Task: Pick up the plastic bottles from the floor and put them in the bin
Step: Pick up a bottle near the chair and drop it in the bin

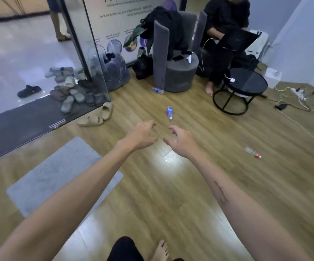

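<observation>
Bottles lie in three places on the wooden floor [199,185]. A blue-labelled bottle [169,113] lies on its side just ahead of both hands, cap end toward the person. A second blue-labelled bottle [157,90] rests against the base of the grey chair [178,72]. A clear bottle with a red cap [253,152] lies well apart to the right. No bin is in view.

The left hand [141,136] and right hand [180,140] are extended forward side by side, fingers loosely curled and spread, holding nothing and touching nothing.

Handling, as judged from appearance: the bottles look empty or nearly so, therefore light, thin-walled and easily dented. Being round and smooth, each is likely to roll if nudged. The recommended hold is around the mid-body at the label, fingers and thumb wrapped on opposite sides; the neck below the cap offers a stiffer alternative. The red-capped bottle appears partly crushed, though blur prevents confirmation.
</observation>
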